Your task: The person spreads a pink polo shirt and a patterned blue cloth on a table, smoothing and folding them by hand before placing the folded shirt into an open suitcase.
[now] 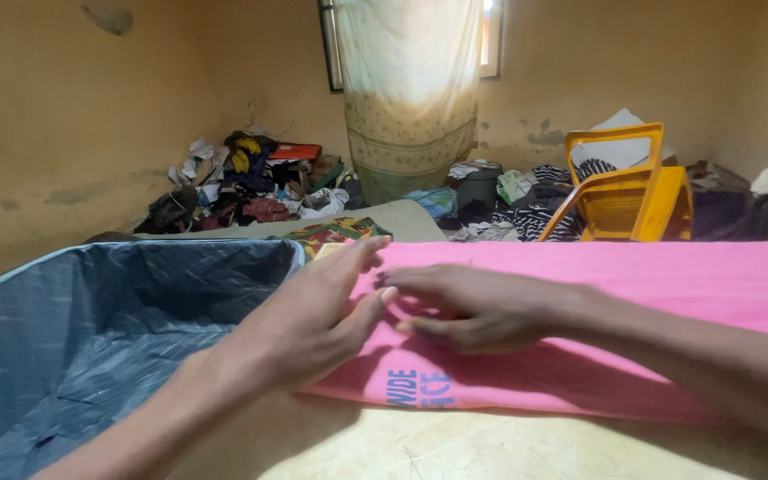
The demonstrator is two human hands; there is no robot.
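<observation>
Left hand (313, 324) open and right hand (464, 307) flat, both pressing pink cloth (633, 293); uneven pressure could wrinkle it or slide it off the near edge

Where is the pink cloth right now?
In the head view, the pink cloth lies right of centre under both hands, beside the grey mattress on its left.

dark plastic sheet (108, 329) spread just left of the hands | yellow plastic chair (628, 191) overturned beyond them to the right | patterned curtain (411, 89) hanging at the window straight ahead | heap of clothes and papers (242, 182) against the far wall, ahead-left | pale tiled floor (455, 449) below them
</observation>
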